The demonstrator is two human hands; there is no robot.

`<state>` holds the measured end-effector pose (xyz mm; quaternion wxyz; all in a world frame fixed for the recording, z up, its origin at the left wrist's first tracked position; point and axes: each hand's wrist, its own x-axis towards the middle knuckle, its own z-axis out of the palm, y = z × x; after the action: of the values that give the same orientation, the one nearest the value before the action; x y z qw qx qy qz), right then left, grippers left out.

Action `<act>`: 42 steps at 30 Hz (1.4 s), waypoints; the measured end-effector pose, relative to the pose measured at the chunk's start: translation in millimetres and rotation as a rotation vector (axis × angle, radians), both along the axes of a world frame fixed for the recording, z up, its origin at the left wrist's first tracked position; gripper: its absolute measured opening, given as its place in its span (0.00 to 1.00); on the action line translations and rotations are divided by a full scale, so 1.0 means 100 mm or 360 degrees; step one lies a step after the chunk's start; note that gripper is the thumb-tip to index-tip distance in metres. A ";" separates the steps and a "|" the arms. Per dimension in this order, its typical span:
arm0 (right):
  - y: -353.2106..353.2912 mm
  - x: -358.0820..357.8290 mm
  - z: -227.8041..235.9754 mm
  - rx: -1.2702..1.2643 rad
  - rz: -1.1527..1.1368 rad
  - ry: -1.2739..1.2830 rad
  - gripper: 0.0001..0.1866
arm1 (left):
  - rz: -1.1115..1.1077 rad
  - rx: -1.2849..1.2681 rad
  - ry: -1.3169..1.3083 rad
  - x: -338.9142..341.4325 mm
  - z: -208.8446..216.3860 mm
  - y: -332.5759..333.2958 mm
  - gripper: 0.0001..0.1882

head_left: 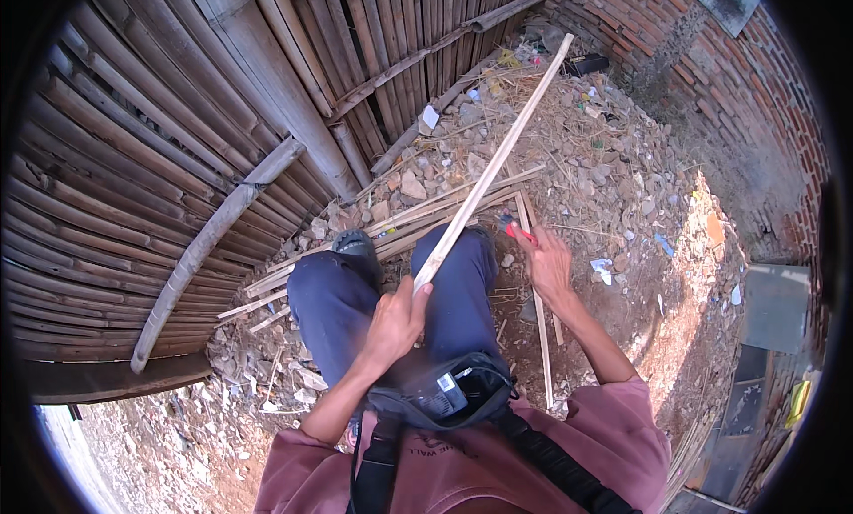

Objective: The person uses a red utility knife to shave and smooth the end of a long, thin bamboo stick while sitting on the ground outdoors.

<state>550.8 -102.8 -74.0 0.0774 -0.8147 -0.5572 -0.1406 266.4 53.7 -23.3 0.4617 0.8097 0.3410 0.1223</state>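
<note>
Strip (500, 159) over right knee (475, 263)

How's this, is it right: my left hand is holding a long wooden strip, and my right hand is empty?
Not quite: your right hand isn't empty. The head view shows it holding a red tool. Your left hand is indeed holding a long wooden strip.

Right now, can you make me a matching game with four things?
1. long pale wooden strip
2. small red-handled tool
3. black fabric bag
4. weathered red brick wall

A. in the right hand
B. upper right of the picture
C. in the left hand
D. worn in front, open

Pairs: 1-C, 2-A, 3-D, 4-B
</note>
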 end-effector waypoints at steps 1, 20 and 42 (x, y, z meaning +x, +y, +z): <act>-0.34 0.08 -0.24 -0.0242 -0.0221 0.0257 0.27 | -0.0041 0.0006 -0.0019 -0.01 -0.03 -0.03 0.17; 0.24 -0.90 1.16 0.0801 0.0541 0.0941 0.19 | 0.0005 -0.0442 -0.0318 -0.21 0.75 -0.11 0.16; 0.44 -1.18 1.35 0.0794 0.0663 0.0554 0.20 | 0.0004 -0.0219 -0.0491 -0.23 0.75 -0.19 0.19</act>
<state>433.1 -58.6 61.0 0.3943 -0.6515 -0.6382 -0.1129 243.5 34.7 51.8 0.5627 0.7474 0.2746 0.2220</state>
